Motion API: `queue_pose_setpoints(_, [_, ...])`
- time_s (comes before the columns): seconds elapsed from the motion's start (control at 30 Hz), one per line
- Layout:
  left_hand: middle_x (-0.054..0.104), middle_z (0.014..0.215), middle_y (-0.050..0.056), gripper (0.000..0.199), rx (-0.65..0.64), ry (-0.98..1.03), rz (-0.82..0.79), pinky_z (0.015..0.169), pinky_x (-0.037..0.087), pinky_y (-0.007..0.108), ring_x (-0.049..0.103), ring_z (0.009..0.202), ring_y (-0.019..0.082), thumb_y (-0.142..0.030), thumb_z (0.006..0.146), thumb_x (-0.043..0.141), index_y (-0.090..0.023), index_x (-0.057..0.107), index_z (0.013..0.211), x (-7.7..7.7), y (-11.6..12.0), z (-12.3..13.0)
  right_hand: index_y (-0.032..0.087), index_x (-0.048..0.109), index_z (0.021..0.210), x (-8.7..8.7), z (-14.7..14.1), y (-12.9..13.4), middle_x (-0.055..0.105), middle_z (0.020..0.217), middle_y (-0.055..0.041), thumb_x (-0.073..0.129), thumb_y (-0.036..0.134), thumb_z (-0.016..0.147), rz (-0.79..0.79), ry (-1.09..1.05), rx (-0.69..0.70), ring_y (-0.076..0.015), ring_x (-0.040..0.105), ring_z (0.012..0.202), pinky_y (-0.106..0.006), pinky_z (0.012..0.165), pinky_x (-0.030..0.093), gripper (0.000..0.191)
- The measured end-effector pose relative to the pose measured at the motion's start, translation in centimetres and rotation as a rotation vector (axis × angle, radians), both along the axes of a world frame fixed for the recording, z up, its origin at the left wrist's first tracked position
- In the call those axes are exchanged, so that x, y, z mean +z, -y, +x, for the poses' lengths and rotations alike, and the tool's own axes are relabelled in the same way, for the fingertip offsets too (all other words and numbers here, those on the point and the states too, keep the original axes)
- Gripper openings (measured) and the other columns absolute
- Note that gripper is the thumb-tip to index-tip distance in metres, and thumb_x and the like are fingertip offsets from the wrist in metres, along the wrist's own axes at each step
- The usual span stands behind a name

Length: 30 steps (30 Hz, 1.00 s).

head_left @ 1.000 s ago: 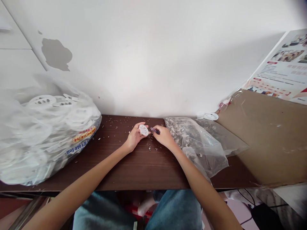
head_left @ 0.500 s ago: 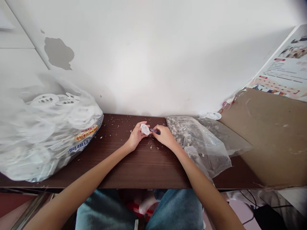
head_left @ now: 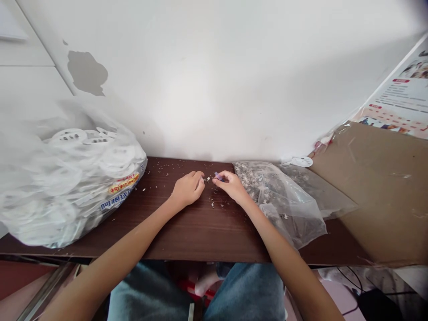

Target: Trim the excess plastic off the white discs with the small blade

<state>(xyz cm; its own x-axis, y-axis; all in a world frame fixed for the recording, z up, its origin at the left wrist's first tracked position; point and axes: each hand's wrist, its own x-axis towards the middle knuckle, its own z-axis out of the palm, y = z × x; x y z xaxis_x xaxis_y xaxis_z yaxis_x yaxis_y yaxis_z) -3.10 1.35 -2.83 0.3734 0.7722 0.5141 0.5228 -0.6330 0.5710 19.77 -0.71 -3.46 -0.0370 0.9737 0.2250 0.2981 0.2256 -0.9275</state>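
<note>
My left hand (head_left: 189,187) is turned back-up over the table, its fingers curled closed. A pale sliver of the white plastic disc (head_left: 202,179) shows at its fingertips; the rest is hidden behind the hand. Just to the right, my right hand (head_left: 231,184) pinches a small purple tool (head_left: 219,176) between thumb and fingers. What kind of tool it is cannot be made out. A narrow gap separates the two hands, and small white scraps (head_left: 212,204) lie on the dark wooden table (head_left: 197,236) below and around them.
On the left bulges a clear plastic bag (head_left: 76,191) full of white discs. A clear bag of small scraps (head_left: 254,178) lies close beside my right hand. Behind it is another white disc (head_left: 302,161). A cardboard box (head_left: 377,191) stands at the right; a white wall (head_left: 200,89) rises behind.
My left hand has rolled from palm-up to back-up, hiding the disc that was in plain sight. My right hand has tipped the purple tool upward and drawn slightly away.
</note>
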Motion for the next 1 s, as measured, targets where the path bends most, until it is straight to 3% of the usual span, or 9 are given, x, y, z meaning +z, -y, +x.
queue_pose_setpoints(0.1, [0.069, 0.101, 0.012, 0.026, -0.043, -0.102, 0.059, 0.093, 0.049, 0.041, 0.062, 0.094, 0.030, -0.037, 0.098, 0.058, -0.023, 0.074, 0.111, -0.4, -0.3, 0.1, 0.020, 0.069, 0.093, 0.1, -0.1, 0.1, 0.074, 0.101, -0.0043, 0.078, 0.051, 0.083, -0.036, -0.037, 0.021, -0.0199, 0.066, 0.094, -0.032, 0.089, 0.050, 0.034])
queue_pose_setpoints(0.2, [0.071, 0.108, 0.014, 0.026, -0.082, -0.085, 0.034, 0.104, 0.046, 0.047, 0.062, 0.102, 0.033, -0.036, 0.096, 0.062, -0.022, 0.076, 0.113, -0.7, -0.7, 0.2, 0.020, 0.068, 0.093, 0.5, -0.2, 0.4, 0.071, 0.093, -0.0026, 0.079, 0.054, 0.082, -0.108, -0.074, 0.040, -0.0168, 0.062, 0.082, -0.028, 0.074, 0.048, 0.037])
queue_pose_setpoints(0.4, [0.072, 0.129, 0.015, 0.041, -0.161, -0.055, 0.065, 0.111, 0.041, 0.053, 0.062, 0.121, 0.038, -0.040, 0.097, 0.066, -0.025, 0.072, 0.135, -0.2, -0.2, 0.4, 0.020, 0.065, 0.092, 0.9, -0.5, 0.7, 0.063, 0.082, 0.0015, 0.086, 0.057, 0.074, -0.238, -0.205, 0.075, -0.0089, 0.043, 0.059, -0.024, 0.052, 0.030, 0.046])
queue_pose_setpoints(0.53, [0.076, 0.118, 0.013, 0.030, -0.241, -0.029, 0.080, 0.106, 0.044, 0.050, 0.065, 0.113, 0.034, -0.043, 0.101, 0.063, -0.026, 0.077, 0.121, -0.2, 0.3, 0.7, 0.020, 0.065, 0.093, 0.8, -0.4, 0.7, 0.058, 0.075, 0.0039, 0.089, 0.058, 0.073, -0.301, -0.240, 0.132, -0.0073, 0.036, 0.054, -0.025, 0.048, 0.023, 0.049])
queue_pose_setpoints(0.67, [0.077, 0.112, 0.013, 0.028, -0.215, 0.001, 0.066, 0.104, 0.045, 0.048, 0.067, 0.105, 0.032, -0.044, 0.104, 0.059, -0.026, 0.078, 0.112, -0.2, 0.5, 0.9, 0.021, 0.067, 0.093, 0.7, -0.2, 0.7, 0.052, 0.069, 0.0057, 0.090, 0.057, 0.075, -0.317, -0.279, 0.181, -0.0065, 0.031, 0.052, -0.025, 0.047, 0.019, 0.047])
queue_pose_setpoints(0.87, [0.075, 0.110, 0.012, 0.017, -0.218, 0.235, -0.080, 0.108, 0.043, 0.049, 0.065, 0.107, 0.032, -0.039, 0.096, 0.071, -0.025, 0.078, 0.102, 0.2, 0.8, 1.1, 0.020, 0.072, 0.096, 0.7, -0.1, 0.7, 0.064, 0.080, 0.0011, 0.092, 0.051, 0.074, -0.307, -0.355, 0.218, -0.0056, 0.033, 0.052, -0.026, 0.047, 0.021, 0.043])
queue_pose_setpoints(1.0, [0.074, 0.110, 0.012, 0.014, -0.214, 0.275, -0.116, 0.110, 0.042, 0.049, 0.065, 0.109, 0.033, -0.036, 0.094, 0.072, -0.025, 0.077, 0.100, 0.2, 1.0, 1.2, 0.019, 0.074, 0.097, 1.0, -0.1, 0.8, 0.074, 0.096, -0.0042, 0.091, 0.048, 0.074, -0.317, -0.387, 0.224, -0.0047, 0.035, 0.051, -0.026, 0.047, 0.020, 0.040])
